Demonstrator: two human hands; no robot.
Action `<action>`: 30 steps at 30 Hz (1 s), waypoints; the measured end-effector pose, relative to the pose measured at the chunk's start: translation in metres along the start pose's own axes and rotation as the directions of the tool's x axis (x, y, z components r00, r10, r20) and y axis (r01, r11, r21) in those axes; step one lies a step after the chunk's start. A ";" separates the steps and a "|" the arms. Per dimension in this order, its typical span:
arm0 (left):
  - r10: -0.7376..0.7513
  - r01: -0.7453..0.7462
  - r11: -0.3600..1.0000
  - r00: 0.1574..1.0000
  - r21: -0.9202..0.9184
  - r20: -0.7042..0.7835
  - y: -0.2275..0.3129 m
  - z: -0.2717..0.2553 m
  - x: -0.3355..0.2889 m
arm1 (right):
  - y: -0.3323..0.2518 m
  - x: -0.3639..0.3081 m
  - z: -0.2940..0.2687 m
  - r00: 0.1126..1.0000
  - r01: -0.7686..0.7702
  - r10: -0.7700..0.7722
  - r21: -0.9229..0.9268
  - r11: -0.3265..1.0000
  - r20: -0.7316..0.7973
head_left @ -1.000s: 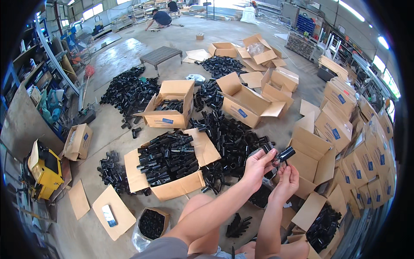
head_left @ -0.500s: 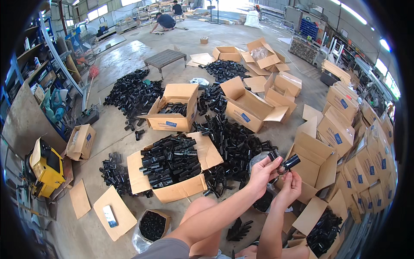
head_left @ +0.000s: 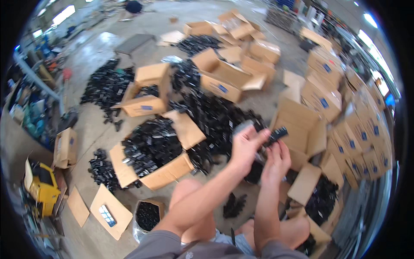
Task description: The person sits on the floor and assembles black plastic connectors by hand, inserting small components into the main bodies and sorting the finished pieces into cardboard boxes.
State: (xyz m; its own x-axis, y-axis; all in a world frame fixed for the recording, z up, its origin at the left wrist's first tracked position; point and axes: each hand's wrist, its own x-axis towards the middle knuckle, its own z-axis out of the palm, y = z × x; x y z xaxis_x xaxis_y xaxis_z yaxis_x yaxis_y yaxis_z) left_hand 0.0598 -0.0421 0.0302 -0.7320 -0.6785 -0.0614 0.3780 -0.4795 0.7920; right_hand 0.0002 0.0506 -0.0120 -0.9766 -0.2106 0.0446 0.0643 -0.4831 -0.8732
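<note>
Both my hands are together right of centre, closed on one short black tubular fitting (head_left: 278, 135). My left hand (head_left: 246, 146) grips its near left end between thumb and fingers, while my right hand (head_left: 276, 163) pinches it from below. Motion blur hides the fitting's finer details. Left of my hands, an open carton (head_left: 166, 173) is heaped with similar black fittings (head_left: 151, 142). Behind my hands spreads a loose pile of black fittings (head_left: 213, 123) on the floor. Just beyond the fitting stands an open carton (head_left: 297, 125) with its bare inside showing.
Stacked closed cartons (head_left: 358, 134) line the right side. A small box of tiny black parts (head_left: 148, 216) stands near my left knee. A phone (head_left: 107, 216) lies on cardboard beside it. Farther off are a low table (head_left: 134, 43), a yellow machine (head_left: 43, 187) and a crouching person (head_left: 133, 6).
The whole view has shifted and tilted, with the scene sliding left and up. My hands still hold the black fitting, now turned slightly and blurred.
</note>
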 end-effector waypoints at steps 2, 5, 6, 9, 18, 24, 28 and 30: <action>0.045 -0.045 0.999 0.999 0.002 -0.005 -0.011 -0.016 0.007 | 0.003 -0.003 0.002 0.998 -0.006 0.005 0.005 1.000 0.060; -0.013 0.018 0.997 0.998 -0.075 0.061 -0.003 -0.010 0.002 | 0.003 -0.002 -0.002 0.995 -0.032 0.018 0.144 0.989 0.100; -0.003 0.007 0.998 0.998 -0.061 0.068 -0.001 -0.006 0.000 | 0.003 0.000 -0.005 0.996 -0.027 0.014 0.151 0.988 0.091; 0.037 -0.034 0.999 0.995 -0.030 0.097 -0.005 0.001 -0.001 | 0.002 0.002 -0.013 0.996 -0.042 0.028 0.172 0.984 0.082; 0.113 -0.119 0.992 0.986 0.046 0.122 0.003 0.004 -0.006 | 0.002 0.001 -0.016 0.991 -0.059 0.041 0.139 0.989 0.127; 0.124 -0.132 0.990 0.981 0.046 0.148 0.005 0.006 -0.005 | 0.002 0.001 -0.019 0.985 -0.081 0.055 0.157 0.984 0.164; 0.139 -0.157 0.983 0.974 0.091 0.179 0.006 0.005 -0.005 | -0.001 -0.002 -0.019 0.980 -0.141 0.101 0.241 0.960 0.172; 0.115 -0.137 0.985 0.976 0.105 0.187 0.003 0.001 -0.004 | -0.006 -0.004 -0.015 0.972 -0.209 0.170 0.276 0.938 0.161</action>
State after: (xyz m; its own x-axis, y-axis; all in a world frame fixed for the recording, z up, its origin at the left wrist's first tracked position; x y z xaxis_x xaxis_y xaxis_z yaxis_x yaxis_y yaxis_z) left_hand 0.0628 -0.0402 0.0336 -0.7766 -0.6130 0.1453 0.4130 -0.3214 0.8521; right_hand 0.0002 0.0674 -0.0144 -0.9054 -0.4237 -0.0265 0.3216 -0.6436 -0.6945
